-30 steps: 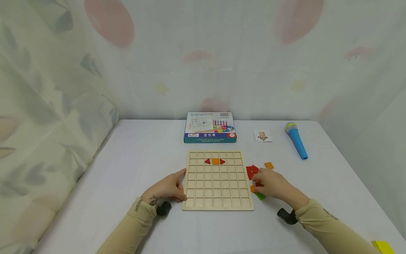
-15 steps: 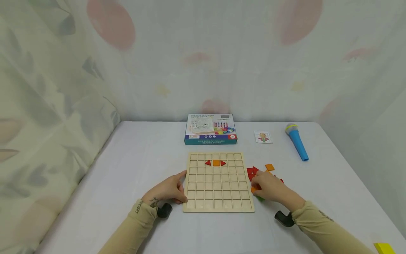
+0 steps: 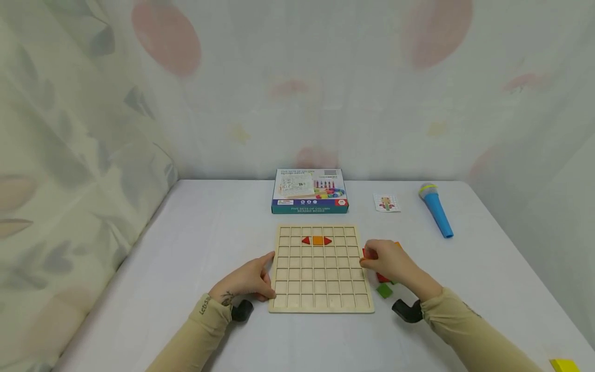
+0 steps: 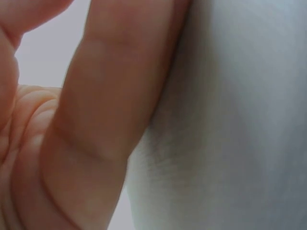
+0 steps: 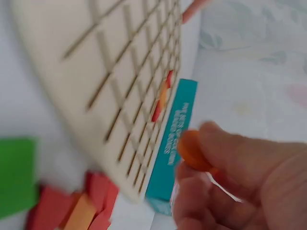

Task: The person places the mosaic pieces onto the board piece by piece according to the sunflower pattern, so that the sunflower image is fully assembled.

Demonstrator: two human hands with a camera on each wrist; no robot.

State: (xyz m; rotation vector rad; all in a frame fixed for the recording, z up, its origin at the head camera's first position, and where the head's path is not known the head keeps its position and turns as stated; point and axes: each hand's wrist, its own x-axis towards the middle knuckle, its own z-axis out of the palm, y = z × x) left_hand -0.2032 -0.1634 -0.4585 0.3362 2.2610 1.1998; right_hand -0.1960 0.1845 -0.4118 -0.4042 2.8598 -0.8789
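A pale wooden grid board point(image 3: 319, 275) lies in the middle of the table. In its second row an orange square tile point(image 3: 318, 240) sits between two red triangles. My left hand point(image 3: 244, 279) touches the board's left edge with spread thumb and index finger; its wrist view shows mostly blurred fingers. At the right edge, my right hand point(image 3: 392, 261) pinches an orange round piece point(image 5: 193, 151) between thumb and fingers. Under and beside this hand lie loose red pieces point(image 3: 382, 278) and a green square point(image 3: 384, 290), partly hidden by it.
Behind the board stands a boxed bead set point(image 3: 310, 192). A small picture card point(image 3: 387, 203) and a blue toy microphone point(image 3: 436, 211) lie at the back right. Part of a yellow block point(image 3: 564, 365) shows at the lower right corner.
My right hand has taken up the orange round piece from the loose pieces and moved left to the board's right edge. The left hand stays at the left edge.
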